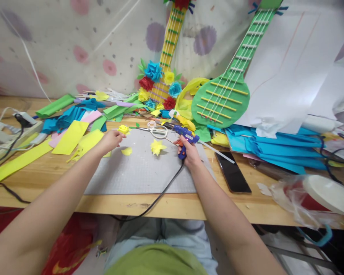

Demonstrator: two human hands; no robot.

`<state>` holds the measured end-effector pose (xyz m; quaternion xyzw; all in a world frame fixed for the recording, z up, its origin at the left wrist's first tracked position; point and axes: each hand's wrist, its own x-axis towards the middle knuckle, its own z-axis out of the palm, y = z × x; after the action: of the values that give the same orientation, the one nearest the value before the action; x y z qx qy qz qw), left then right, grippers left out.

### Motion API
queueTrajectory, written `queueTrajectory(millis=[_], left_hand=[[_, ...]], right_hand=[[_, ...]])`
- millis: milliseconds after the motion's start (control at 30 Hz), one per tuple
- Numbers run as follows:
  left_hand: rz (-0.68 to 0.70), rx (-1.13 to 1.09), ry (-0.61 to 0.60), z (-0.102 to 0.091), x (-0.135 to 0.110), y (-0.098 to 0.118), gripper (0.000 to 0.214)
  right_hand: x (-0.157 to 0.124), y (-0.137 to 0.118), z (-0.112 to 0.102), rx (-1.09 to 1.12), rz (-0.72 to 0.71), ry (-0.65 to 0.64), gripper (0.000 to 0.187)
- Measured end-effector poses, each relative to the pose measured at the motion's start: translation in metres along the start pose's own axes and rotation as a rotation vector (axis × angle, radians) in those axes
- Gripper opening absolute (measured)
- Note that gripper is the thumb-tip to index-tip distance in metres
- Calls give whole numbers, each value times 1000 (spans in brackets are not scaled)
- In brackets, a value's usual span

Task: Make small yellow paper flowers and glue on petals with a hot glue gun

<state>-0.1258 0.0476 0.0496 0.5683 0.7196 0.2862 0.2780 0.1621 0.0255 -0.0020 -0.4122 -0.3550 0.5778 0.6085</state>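
Holding a blue hot glue gun in the right hand, with the fingers wrapped around its handle, above the right part of a grey cutting mat. Pointing the nozzle toward the far left, with a translucent glue stick coming out at the back and reaching over the black smartphone. Trailing also a black cord from the bottom of the handle, across the mat, to the front edge of the wooden table. Reaching with the left hand over the far left part of the mat, with bent fingers kept near to each other, just beside a small yellow paper rose. Cannot tell whether pinching this rose or only being close to it. Lying loose nearer to the front, a yellow paper petal. Resting between the two hands, a pointed yellow paper flower, and behind it, white-handled scissors. Standing at the back, leaned against the spotted covering, a green paper lute and a yellow one with paper flowers around its body.
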Motion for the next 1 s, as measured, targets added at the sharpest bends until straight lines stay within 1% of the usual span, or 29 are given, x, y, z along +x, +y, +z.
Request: queueTrajectory(millis=[100,167,300,367,667,733,800,867,1000], left_hand=[[42,215,-30,-4,-2,-14,16],[90,303,-55,-5,-3,-23,19],[193,291,-116,-2,-3,-32,24],[200,295,-133,1,-1,-32,22],[125,458,-196,19,7,-22,14],[133,467,-194,21,7,-21,12],[172,456,-176,21,5,-20,11],[209,432,-140,20,4,-19,12],[228,389,-46,19,1,-16,12]], right_hand=[[2,1,-2,12,-1,8,35],[3,3,-3,0,0,9,36],[3,6,-3,-31,0,21,36],[3,6,-2,-40,4,29,36],[0,3,1,-41,11,25,35],[0,2,1,-44,15,27,34],[-1,2,1,-42,21,33,34],[-1,1,2,-37,28,38,34],[-1,0,4,-52,26,42,33]])
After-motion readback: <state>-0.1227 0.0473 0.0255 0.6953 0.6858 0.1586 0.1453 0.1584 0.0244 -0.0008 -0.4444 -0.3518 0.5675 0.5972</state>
